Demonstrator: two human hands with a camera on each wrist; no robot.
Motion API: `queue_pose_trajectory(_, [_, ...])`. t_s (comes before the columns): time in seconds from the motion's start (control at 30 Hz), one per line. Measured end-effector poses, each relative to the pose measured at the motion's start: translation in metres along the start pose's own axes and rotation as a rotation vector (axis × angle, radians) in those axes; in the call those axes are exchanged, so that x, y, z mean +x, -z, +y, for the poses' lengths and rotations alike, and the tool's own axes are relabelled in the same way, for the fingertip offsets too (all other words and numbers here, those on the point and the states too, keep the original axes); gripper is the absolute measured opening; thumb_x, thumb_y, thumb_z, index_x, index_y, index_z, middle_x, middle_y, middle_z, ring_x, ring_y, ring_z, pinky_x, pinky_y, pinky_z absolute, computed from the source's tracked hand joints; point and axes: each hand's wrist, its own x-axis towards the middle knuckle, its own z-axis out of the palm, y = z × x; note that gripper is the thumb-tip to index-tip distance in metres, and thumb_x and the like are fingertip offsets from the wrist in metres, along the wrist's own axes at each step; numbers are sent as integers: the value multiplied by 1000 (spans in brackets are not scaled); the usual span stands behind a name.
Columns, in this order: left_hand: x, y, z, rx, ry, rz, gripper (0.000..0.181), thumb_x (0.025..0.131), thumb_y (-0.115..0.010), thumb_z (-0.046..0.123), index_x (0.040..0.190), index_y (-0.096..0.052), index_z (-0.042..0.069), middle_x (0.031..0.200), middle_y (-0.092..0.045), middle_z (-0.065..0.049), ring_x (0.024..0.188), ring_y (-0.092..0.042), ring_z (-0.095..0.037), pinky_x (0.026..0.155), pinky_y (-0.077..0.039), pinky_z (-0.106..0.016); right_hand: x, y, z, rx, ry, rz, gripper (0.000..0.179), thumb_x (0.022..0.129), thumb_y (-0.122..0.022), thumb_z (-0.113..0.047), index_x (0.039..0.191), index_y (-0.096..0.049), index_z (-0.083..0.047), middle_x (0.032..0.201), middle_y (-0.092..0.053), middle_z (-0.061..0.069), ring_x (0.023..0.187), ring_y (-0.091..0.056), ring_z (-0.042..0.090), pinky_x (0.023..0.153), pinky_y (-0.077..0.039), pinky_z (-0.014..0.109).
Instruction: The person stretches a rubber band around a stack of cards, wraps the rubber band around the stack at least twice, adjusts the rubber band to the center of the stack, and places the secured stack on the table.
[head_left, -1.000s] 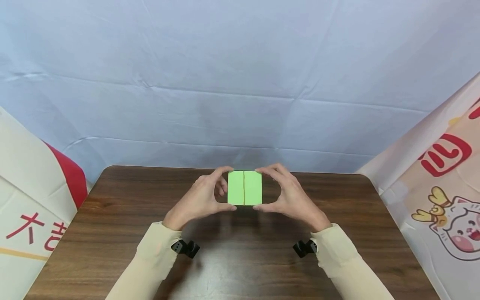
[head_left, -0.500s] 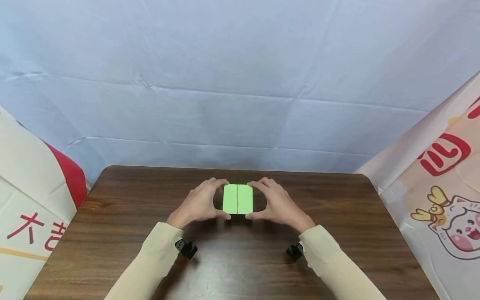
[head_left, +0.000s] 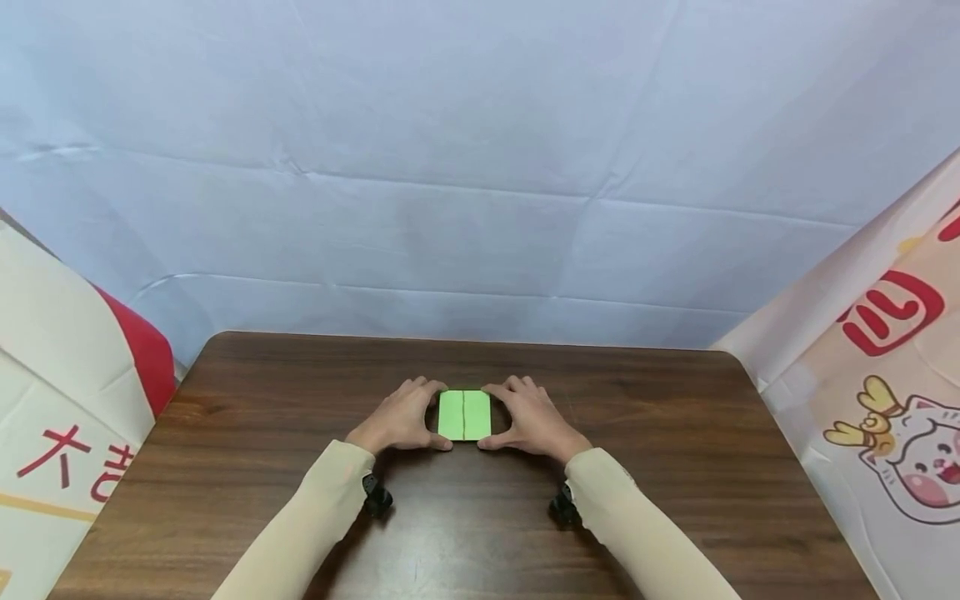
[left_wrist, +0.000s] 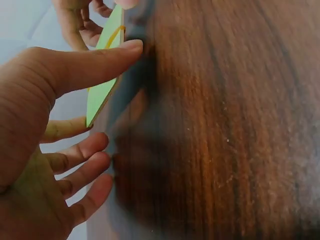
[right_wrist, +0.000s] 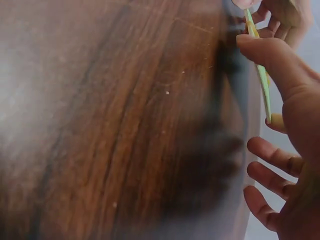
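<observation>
A thin light-green square pad of paper (head_left: 451, 415), like sticky notes, lies level close over the table, with a yellow rubber band (left_wrist: 116, 35) running round its middle. My left hand (head_left: 405, 417) pinches its left side between thumb and index finger at the near and far corners. On the opposite side, my right hand (head_left: 534, 419) grips the pad the same way. Both wrist views show the pad (right_wrist: 264, 90) edge-on, and the other fingers of each hand hold nothing.
The dark brown wooden table (head_left: 262, 400) shines under the light. A pale blue cloth (head_left: 480, 167) hangs behind its far edge. Printed cloths stand at both sides, the left one (head_left: 60, 375) with red lettering, the right one (head_left: 900, 417) with a cartoon cat.
Both hands have lowered the green pad toward the table, and it has shifted slightly left and nearer in the head view. Their hold on it looks the same.
</observation>
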Motion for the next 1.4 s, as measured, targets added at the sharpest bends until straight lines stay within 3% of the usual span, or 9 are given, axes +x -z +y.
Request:
queue_pose_trajectory(0.1, [3, -2, -2, 26, 9, 11, 91, 70, -94, 44, 142, -54, 8, 121, -59, -8, 119, -53, -33, 98, -47, -53, 5, -3, 1, -24, -11, -26, 91, 76, -84, -58, 149, -51, -15, 122, -50, 7, 109, -44, 26, 90, -40, 48])
queue_pose_trajectory(0.33, [14, -2, -7, 35, 35, -12, 95, 70, -93, 47, 147, -52, 9, 119, -55, -9, 99, -48, -25, 90, -46, -45, 17, -1, 6, -50, -42, -79, 90, 79, -81, -61, 151, -50, -17, 111, -43, 3, 97, -34, 21, 78, -27, 38])
queue_pose_trajectory(0.5, [22, 1, -11, 9, 51, -16, 92, 74, -91, 45, 149, -50, 11, 119, -54, -11, 99, -47, -26, 92, -45, -46, 27, 3, 10, -56, -57, -107, 91, 79, -79, -62, 152, -47, -17, 102, -38, 1, 91, -29, 22, 75, -21, 38])
queue_pose_trajectory(0.9, [35, 2, -13, -37, 110, -4, 91, 77, -89, 44, 152, -47, 15, 122, -53, -13, 105, -44, -30, 100, -40, -50, 43, 7, 15, -56, -109, -137, 93, 80, -80, -61, 155, -44, -19, 103, -39, 4, 93, -32, 23, 75, -21, 37])
queue_pose_trajectory(1.3, [34, 5, -13, -70, 151, 5, 93, 77, -90, 42, 154, -44, 16, 137, -50, -19, 124, -43, -38, 109, -36, -56, 45, 10, 10, -21, -128, -133, 95, 79, -82, -57, 156, -41, -18, 103, -39, 4, 92, -32, 24, 76, -21, 39])
queue_pose_trajectory(1.4, [33, 3, -15, -61, 149, 12, 95, 76, -90, 44, 154, -44, 16, 134, -51, -17, 121, -44, -36, 107, -38, -54, 43, 9, 11, -16, -121, -120, 99, 79, -83, -57, 158, -38, -19, 104, -40, 4, 92, -32, 23, 76, -22, 39])
